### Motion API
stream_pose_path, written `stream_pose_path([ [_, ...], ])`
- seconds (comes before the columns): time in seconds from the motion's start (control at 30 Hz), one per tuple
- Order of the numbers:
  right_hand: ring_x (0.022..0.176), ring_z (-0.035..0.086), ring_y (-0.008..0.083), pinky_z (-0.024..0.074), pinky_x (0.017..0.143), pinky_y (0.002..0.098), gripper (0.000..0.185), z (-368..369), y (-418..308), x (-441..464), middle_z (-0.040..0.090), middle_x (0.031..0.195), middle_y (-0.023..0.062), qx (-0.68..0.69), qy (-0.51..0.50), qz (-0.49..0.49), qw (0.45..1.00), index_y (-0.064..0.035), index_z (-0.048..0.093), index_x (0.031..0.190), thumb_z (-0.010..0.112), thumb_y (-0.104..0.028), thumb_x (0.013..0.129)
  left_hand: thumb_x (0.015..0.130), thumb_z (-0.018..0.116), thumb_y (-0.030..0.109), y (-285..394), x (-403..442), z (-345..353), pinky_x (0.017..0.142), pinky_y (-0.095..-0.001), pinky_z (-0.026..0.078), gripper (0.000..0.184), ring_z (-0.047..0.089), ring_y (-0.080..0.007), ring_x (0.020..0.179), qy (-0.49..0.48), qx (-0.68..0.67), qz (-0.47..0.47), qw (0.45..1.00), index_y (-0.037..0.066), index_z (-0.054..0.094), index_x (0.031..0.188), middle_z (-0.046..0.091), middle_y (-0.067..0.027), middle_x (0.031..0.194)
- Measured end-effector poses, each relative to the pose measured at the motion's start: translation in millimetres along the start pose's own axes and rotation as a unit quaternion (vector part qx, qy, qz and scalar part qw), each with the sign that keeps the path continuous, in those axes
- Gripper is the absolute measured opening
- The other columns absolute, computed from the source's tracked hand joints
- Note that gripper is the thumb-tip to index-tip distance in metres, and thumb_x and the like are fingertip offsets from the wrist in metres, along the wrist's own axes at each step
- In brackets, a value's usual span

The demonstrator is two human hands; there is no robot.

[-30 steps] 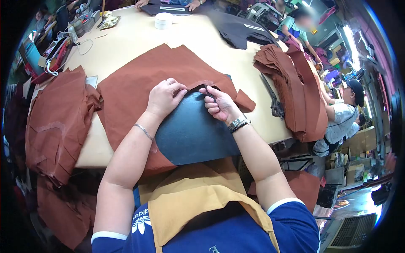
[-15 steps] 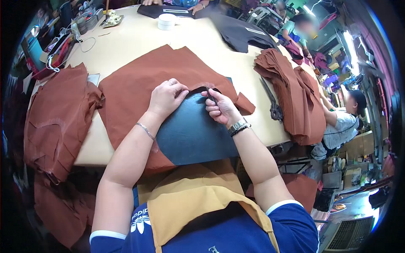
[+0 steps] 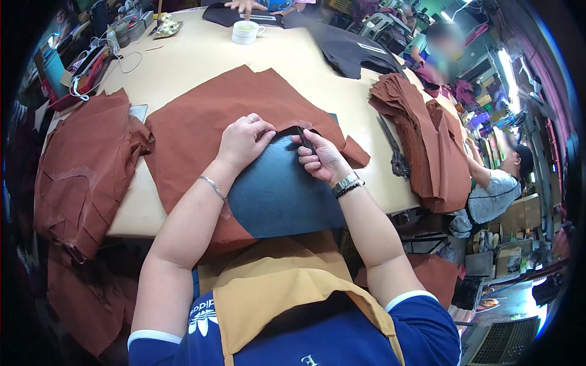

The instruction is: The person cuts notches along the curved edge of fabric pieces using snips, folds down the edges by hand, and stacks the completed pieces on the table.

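Observation:
A large piece of rust-brown cloth (image 3: 232, 100) lies spread before me, its near part curving around a smooth dark board (image 3: 284, 189). My left hand (image 3: 246, 139) is closed, thumb and fingers pinching the cloth's curved edge at the top of the board. In my right hand (image 3: 320, 155) is a slim dark hand tool (image 3: 305, 141), gripped between thumb and curled fingers; its exact kind is not clear. The tool's tip meets the same edge, where a narrow black strip of the cloth's border shows between both hands.
Folded brown cloth (image 3: 82, 177) lies left, and a brown stack (image 3: 421, 140) lies right beside dark scissors (image 3: 398, 161). Across the table (image 3: 177, 67) are black pieces (image 3: 351, 52), a white mug (image 3: 245, 34) and another person's hand (image 3: 244, 7). A person (image 3: 497, 183) sits at right.
The mug's top now shows open, with its handle visible, and the hand of the person across is raised above it. My hands have barely moved along the edge.

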State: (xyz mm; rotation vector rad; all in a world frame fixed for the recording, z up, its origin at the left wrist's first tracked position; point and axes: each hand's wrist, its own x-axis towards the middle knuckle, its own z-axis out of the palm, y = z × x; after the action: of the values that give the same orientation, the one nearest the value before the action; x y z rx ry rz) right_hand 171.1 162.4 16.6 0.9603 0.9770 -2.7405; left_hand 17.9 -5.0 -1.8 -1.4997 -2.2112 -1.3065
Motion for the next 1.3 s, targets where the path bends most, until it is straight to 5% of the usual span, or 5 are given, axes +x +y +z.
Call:
stream_pose_path([
  [0.4,0.045,0.027,0.0041,0.0233,0.039,0.0196,0.029,-15,-5,-48,0.038,0.063,-0.0057,-0.168,0.092,-0.245,0.951,-0.0091,0.057,0.111,0.048,-0.035,0.102,0.087,0.068,0.030,-1,4,-9,0.082,-0.0364,0.052,0.026,0.064,-0.0283,0.092,-0.125,0.006,-0.023,0.992,0.009,0.071,0.103,0.065,-0.0135,0.097],
  [0.67,0.104,0.060,0.0373,0.0453,0.095,0.0432,0.040,-172,-46,-89,0.064,0.110,0.0246,-0.638,0.481,-0.230,0.555,0.0036,0.060,0.118,0.058,-0.028,0.093,0.069,0.069,0.070,-24,7,-99,0.114,-0.0597,0.019,0.096,0.025,-0.0378,0.143,-0.387,0.158,0.161,0.894,0.018,0.043,0.144,0.031,-0.0192,0.153],
  [0.73,0.104,0.059,0.0377,0.0440,0.096,0.0442,0.039,-159,-35,-88,0.064,0.108,0.0229,-0.686,0.505,-0.411,0.326,0.0020,0.060,0.118,0.059,-0.027,0.092,0.068,0.065,0.076,-39,-2,-93,0.113,-0.0611,0.019,0.099,0.022,-0.0379,0.145,-0.373,0.161,0.146,0.902,0.020,0.040,0.146,0.027,-0.0196,0.155],
  [0.97,0.103,0.061,0.0369,0.0482,0.091,0.0443,0.049,15,47,-69,0.065,0.110,0.0196,-0.708,0.222,-0.458,0.489,-0.0022,0.061,0.118,0.066,-0.040,0.087,0.084,0.056,0.066,-30,31,14,0.113,-0.0648,0.007,0.094,0.003,-0.0381,0.148,0.104,0.008,-0.362,0.926,0.015,0.017,0.154,0.010,-0.0220,0.159],
  [1.3,0.089,0.062,0.0331,0.0513,0.080,0.0435,0.026,-29,44,-71,0.064,0.093,0.0154,-0.679,0.231,-0.426,0.551,-0.0049,0.062,0.112,0.059,-0.011,0.087,0.080,0.057,0.072,-17,-26,-85,0.113,-0.0643,0.008,0.100,0.009,-0.0410,0.147,-0.312,0.249,-0.077,0.914,0.011,0.024,0.153,0.013,-0.0244,0.158],
])
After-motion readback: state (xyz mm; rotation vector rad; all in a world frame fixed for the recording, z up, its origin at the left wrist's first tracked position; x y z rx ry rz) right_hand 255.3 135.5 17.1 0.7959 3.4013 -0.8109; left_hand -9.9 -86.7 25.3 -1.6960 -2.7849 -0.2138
